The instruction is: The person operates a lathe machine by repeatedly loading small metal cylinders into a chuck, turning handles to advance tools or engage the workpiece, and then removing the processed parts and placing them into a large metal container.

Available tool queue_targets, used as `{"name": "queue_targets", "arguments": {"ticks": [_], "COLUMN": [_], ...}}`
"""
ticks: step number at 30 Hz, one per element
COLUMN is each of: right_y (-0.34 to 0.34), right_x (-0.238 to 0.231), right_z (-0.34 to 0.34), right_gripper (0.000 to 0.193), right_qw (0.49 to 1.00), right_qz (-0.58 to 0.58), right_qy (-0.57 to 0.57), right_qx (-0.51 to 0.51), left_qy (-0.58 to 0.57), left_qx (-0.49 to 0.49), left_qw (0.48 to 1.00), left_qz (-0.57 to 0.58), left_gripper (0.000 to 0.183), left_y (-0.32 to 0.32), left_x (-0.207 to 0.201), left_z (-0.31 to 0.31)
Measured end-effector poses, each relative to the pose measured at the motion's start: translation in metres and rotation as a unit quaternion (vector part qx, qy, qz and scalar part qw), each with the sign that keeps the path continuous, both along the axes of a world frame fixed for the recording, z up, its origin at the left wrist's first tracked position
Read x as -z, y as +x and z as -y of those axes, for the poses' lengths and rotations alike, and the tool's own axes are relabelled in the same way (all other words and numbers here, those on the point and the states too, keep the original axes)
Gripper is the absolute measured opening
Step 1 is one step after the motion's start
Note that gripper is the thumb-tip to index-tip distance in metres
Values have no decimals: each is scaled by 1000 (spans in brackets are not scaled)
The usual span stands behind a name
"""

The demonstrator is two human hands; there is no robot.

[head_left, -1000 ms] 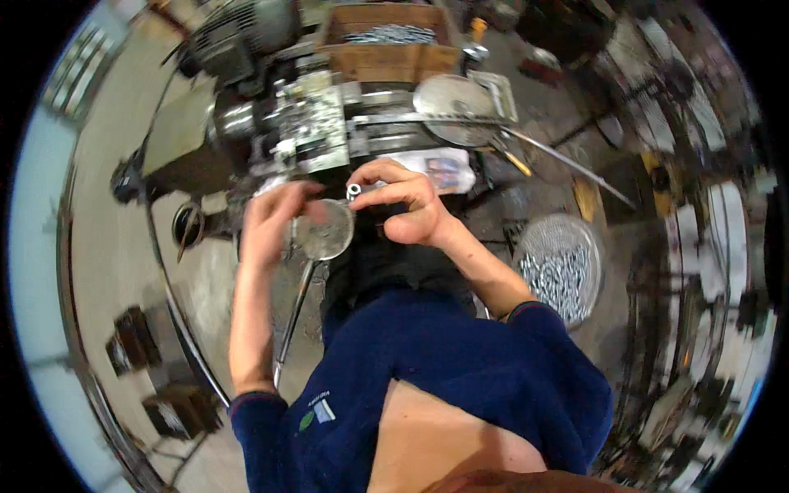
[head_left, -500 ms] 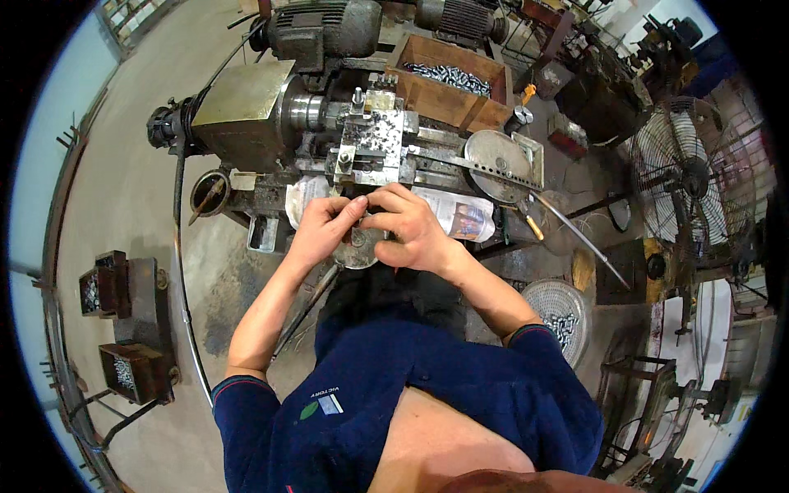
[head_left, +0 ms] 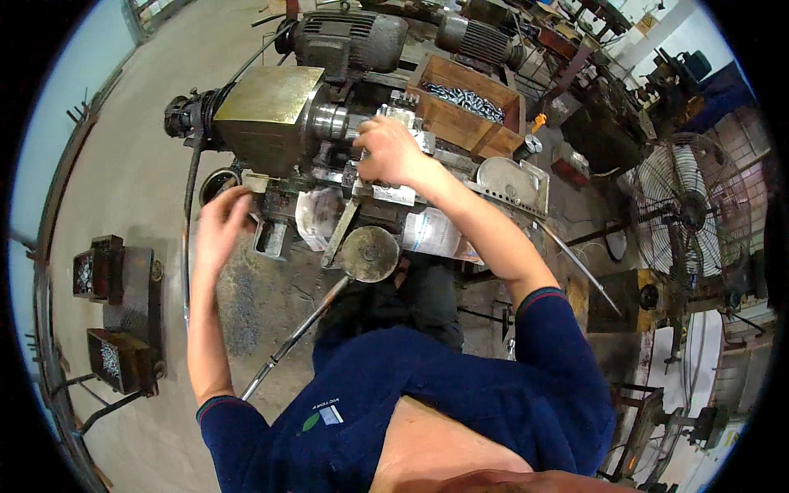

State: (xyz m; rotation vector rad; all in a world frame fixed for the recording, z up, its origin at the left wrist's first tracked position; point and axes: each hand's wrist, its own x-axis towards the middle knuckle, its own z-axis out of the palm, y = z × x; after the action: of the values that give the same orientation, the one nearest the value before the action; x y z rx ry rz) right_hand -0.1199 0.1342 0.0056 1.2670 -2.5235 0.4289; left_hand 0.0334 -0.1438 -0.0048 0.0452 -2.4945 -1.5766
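Note:
My right hand (head_left: 389, 153) reaches over the carriage of a lathe-like machine. Its fingers are curled together just right of the shiny round spindle (head_left: 331, 123), and what they hold, if anything, is hidden. Lower left, my left hand (head_left: 219, 223) hovers by the dark handwheel (head_left: 219, 182) at the machine's front. Its fingers are apart and somewhat blurred, with nothing visible in them. A boxy headstock with a brassy cover (head_left: 271, 92) stands between the handwheel and the spindle. A flat bar (head_left: 341, 232) and a round metal disc (head_left: 370, 253) sit below the carriage, close to my legs.
Behind the carriage is a wooden box (head_left: 468, 123) of shiny small metal parts. A motor (head_left: 349, 41) stands at the back. At right are a round tray (head_left: 505, 179), a long rod (head_left: 579, 264) and a caged fan (head_left: 689, 209). Metal bins (head_left: 119, 360) stand lower left.
My hands were together in front of the carriage, fingers pinched. They have parted: the right went up to the spindle, the left went left to the handwheel. The view has shifted slightly.

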Motion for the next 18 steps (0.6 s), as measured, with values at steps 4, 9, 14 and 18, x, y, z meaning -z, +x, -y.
{"name": "queue_targets", "arguments": {"ticks": [4, 9, 14, 18], "right_y": [-49, -62, -67, -77], "right_x": [16, 29, 40, 37], "right_z": [22, 33, 37, 37], "right_gripper": [25, 25, 26, 25], "right_qw": [992, 986, 995, 985], "right_qz": [-16, 19, 27, 115], "right_qy": [114, 152, 79, 93], "right_qx": [48, 65, 57, 86], "left_qy": [-219, -343, -15, -358], "left_qx": [-186, -204, -253, -246], "left_qw": [958, 911, 960, 892], "left_qz": [7, 106, 122, 124], "left_gripper": [31, 36, 40, 40], "left_y": [44, 122, 131, 120], "left_x": [18, 63, 101, 98], "left_z": [90, 139, 126, 107]}}
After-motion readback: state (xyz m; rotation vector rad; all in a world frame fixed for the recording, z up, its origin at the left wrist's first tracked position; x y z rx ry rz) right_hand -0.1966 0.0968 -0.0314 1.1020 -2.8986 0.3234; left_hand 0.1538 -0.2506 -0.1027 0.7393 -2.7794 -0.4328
